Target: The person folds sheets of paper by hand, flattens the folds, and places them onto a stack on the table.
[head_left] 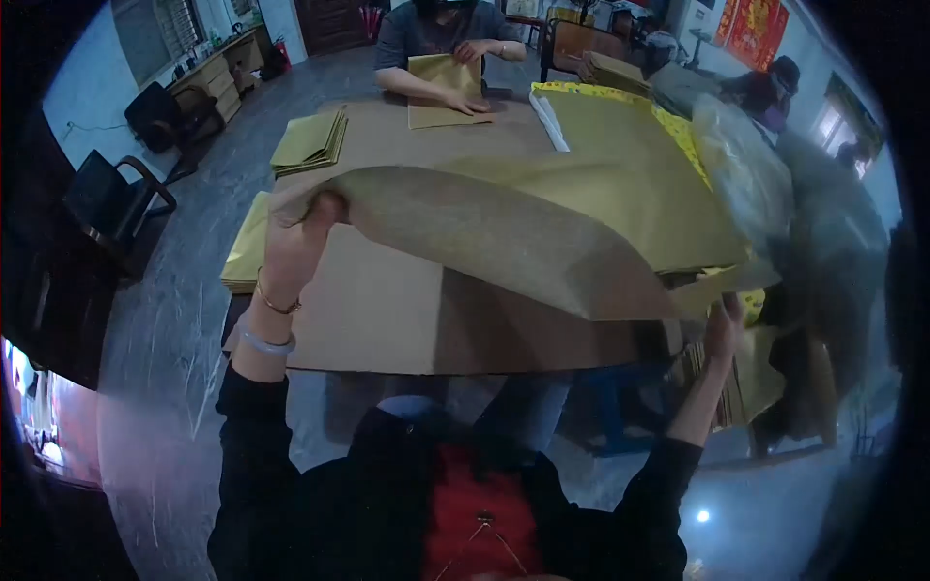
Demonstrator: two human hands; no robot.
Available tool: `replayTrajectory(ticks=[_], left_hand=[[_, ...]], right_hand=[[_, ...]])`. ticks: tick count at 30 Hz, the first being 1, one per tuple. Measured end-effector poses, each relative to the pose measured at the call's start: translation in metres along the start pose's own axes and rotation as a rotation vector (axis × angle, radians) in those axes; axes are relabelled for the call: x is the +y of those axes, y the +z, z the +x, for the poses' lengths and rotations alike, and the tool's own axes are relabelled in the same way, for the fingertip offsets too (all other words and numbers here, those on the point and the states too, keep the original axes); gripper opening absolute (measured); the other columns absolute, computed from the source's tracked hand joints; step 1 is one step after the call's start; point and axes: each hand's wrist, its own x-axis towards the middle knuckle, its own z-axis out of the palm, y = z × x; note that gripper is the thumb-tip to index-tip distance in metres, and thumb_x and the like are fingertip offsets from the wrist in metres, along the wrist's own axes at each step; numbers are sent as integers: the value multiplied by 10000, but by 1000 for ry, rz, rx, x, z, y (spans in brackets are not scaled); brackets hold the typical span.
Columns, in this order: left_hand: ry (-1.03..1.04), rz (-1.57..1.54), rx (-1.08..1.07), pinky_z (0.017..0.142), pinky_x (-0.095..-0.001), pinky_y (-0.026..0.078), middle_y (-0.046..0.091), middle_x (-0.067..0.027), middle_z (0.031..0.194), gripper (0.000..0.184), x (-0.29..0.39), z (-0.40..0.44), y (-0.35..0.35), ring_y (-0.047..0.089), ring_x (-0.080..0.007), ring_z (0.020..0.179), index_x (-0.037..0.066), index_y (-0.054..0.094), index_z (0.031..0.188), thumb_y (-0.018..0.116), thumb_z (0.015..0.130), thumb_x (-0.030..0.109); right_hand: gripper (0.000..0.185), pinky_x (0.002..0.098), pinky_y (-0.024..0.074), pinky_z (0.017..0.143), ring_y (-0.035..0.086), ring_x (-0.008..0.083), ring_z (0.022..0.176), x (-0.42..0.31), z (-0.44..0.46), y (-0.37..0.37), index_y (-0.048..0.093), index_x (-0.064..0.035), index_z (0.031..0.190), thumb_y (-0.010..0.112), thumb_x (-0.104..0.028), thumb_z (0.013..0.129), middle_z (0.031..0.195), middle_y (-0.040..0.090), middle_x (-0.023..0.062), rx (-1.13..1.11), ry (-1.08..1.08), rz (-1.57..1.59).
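A large sheet of yellow-brown paper (484,232) is held up over the table, its near edge curving between my two hands. My left hand (298,232) pinches the sheet's left end. At the opposite end my right hand (724,329) is closed on the sheet's corner, with its fingers partly blurred. Behind the raised sheet lies a stack of large yellow-brown paper sheets (630,174), partly covered by it. Below the held sheet, brown cardboard (378,310) covers the tabletop.
Folded yellow paper piles (310,140) and another pile (247,242) line the table's left edge. Across the table a person (441,39) presses a folded yellow sheet (446,82). Clear plastic wrapping (741,165) bulges at the right. Black chairs (111,198) stand at left.
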Motion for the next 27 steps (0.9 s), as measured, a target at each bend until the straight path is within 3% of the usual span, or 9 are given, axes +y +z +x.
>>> replayTrajectory(ticks=[5,9,12,14,18,19,21,24,27], left_hand=[[13,-365,187,826,-332,472,631,-62,986,127,34,-96,-44,573,-153,940,43,617,1001,595,911,131],[136,-354,28,746,-385,543,594,-101,1090,313,7,-145,-122,593,-266,1007,56,547,1123,541,940,310],[198,-8,317,689,-380,549,597,-108,1011,310,42,-165,-112,628,-258,874,49,546,1060,571,921,325],[243,-162,1,650,-370,550,589,-105,967,315,86,-160,-85,631,-241,780,41,501,1064,590,914,303],[314,-250,63,670,-392,552,617,-149,837,287,115,-164,-84,649,-272,784,13,548,1080,560,934,259],[369,-139,86,697,-375,542,617,-141,883,295,129,-155,-83,641,-263,820,10,542,1111,556,934,245],[544,377,246,751,-341,520,616,-123,975,320,170,-115,-93,625,-247,892,2,530,1174,549,935,215],[729,1320,459,833,-289,487,615,-98,1113,378,236,-18,-106,602,-223,1001,-9,513,1267,537,936,171],[666,1111,431,831,-288,484,616,-85,1109,399,239,69,-99,595,-199,987,0,527,1254,542,928,230]], right_hand=[[111,321,460,758,589,162,840,-72,-55,34,618,-33,962,580,-127,919,902,644,74,120,-45,-16],[116,309,457,742,585,147,823,-118,-74,33,615,-28,945,598,-137,909,860,626,59,39,-192,-10],[116,282,456,672,569,126,753,-119,-66,26,609,-32,919,604,-147,908,815,603,46,8,-367,-62],[119,258,446,652,553,120,713,-127,-72,37,595,-35,887,596,-152,909,796,578,40,265,-168,-28],[110,261,452,635,552,151,702,-126,-51,6,565,-15,933,589,-111,885,819,552,51,39,-359,19],[118,263,454,630,554,164,700,-162,-50,31,555,-8,946,584,-99,877,832,546,57,-39,-429,11],[238,323,485,742,582,244,830,-166,-4,2,548,-62,1136,525,-122,907,969,563,124,219,-755,-956],[386,371,460,919,569,293,1047,-227,70,20,481,-163,1331,429,-138,949,1199,541,162,421,-1050,-1313],[399,378,431,989,539,284,1152,-270,159,32,455,-180,1369,357,-143,984,1331,491,151,424,-1208,-1329]])
